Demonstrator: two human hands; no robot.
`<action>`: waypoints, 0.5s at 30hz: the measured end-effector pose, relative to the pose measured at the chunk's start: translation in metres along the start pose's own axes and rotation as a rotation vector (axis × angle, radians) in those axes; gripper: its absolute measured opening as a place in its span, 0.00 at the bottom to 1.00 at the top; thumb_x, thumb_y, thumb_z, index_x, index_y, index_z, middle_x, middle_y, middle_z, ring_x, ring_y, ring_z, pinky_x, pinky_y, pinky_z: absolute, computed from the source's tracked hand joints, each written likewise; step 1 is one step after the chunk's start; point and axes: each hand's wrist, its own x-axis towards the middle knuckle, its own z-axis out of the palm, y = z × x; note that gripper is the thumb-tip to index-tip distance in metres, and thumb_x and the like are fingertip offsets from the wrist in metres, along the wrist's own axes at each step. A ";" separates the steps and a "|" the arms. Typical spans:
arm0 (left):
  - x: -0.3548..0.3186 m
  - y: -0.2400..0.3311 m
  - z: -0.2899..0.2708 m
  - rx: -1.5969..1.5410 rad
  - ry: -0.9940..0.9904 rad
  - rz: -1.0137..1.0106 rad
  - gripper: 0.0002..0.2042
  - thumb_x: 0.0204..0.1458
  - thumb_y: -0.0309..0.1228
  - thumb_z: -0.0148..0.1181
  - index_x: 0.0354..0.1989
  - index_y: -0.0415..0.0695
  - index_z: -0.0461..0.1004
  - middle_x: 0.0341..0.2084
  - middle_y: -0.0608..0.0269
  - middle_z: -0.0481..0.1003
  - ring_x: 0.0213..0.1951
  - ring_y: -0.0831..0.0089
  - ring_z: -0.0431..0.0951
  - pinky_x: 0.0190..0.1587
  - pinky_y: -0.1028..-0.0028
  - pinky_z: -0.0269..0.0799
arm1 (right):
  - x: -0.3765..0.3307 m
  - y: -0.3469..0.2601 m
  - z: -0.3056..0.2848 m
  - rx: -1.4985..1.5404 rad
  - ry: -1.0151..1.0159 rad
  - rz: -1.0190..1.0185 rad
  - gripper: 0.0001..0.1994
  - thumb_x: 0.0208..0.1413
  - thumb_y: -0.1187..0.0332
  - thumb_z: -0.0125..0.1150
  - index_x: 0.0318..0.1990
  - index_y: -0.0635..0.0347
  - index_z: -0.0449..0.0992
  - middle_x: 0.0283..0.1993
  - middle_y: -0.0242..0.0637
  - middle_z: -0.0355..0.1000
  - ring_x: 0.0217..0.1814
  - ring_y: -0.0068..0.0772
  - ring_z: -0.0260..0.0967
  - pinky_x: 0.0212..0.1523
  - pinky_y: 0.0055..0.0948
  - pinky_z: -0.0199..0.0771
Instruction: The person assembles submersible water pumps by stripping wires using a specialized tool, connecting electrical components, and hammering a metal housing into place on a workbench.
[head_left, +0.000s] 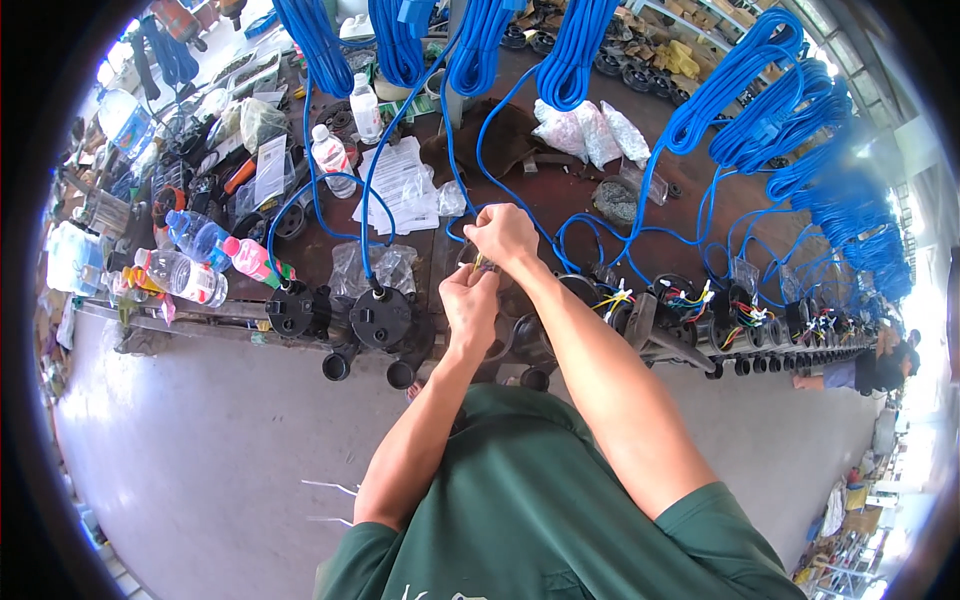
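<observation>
While the bench point(560, 200) curves away under the fisheye, its far left end carries a cluster of clear plastic bottles point(185, 275) lying on their sides, one with a pink cap and one tinted blue, beside a standing bottle point(331, 160) with a white label and red cap. Just right of that bottle lie white printed sheets point(395, 180) and crumpled clear bags point(375, 265). Below them a black pump housing point(380, 318) sits at the bench edge with a blue cable point(372, 205) plugged into its top. Next comes the left hand point(468, 305), fingers pinched shut on thin yellowish wires point(480, 264) that rise from the housing beneath it; what exactly the fingertips grip is too small to tell. The right hand point(503, 233) sits directly above and slightly beyond, touching the left, its fingers also closed on the same wire ends. The wires run roughly up and away from the person, so the right hand holds their far end and the left hand is nearer their root. Further right, clear bags of small parts point(590, 130) lie on the dark bench, then a row of open housings with coloured wire tufts point(690, 300), and coiled blue cables point(800, 130) hanging overhead.
</observation>
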 end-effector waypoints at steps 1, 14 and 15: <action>0.002 -0.005 0.000 0.007 -0.012 0.042 0.16 0.54 0.17 0.60 0.21 0.47 0.60 0.16 0.77 0.59 0.13 0.84 0.57 0.16 0.75 0.53 | 0.002 0.001 -0.002 -0.008 0.000 0.005 0.10 0.48 0.57 0.74 0.30 0.52 0.85 0.34 0.42 0.83 0.40 0.47 0.83 0.43 0.43 0.82; 0.002 -0.028 -0.013 0.457 -0.028 0.430 0.18 0.50 0.17 0.58 0.18 0.44 0.53 0.17 0.78 0.52 0.22 0.86 0.50 0.21 0.74 0.46 | 0.007 0.013 -0.003 -0.026 0.013 0.065 0.07 0.48 0.61 0.71 0.31 0.51 0.86 0.36 0.44 0.84 0.42 0.48 0.83 0.47 0.42 0.82; 0.003 -0.028 -0.013 0.496 -0.026 0.465 0.18 0.49 0.17 0.58 0.18 0.44 0.53 0.17 0.78 0.53 0.22 0.86 0.50 0.20 0.73 0.46 | 0.008 0.014 -0.004 -0.032 0.008 0.068 0.07 0.48 0.61 0.71 0.31 0.51 0.86 0.36 0.44 0.84 0.43 0.48 0.83 0.47 0.42 0.82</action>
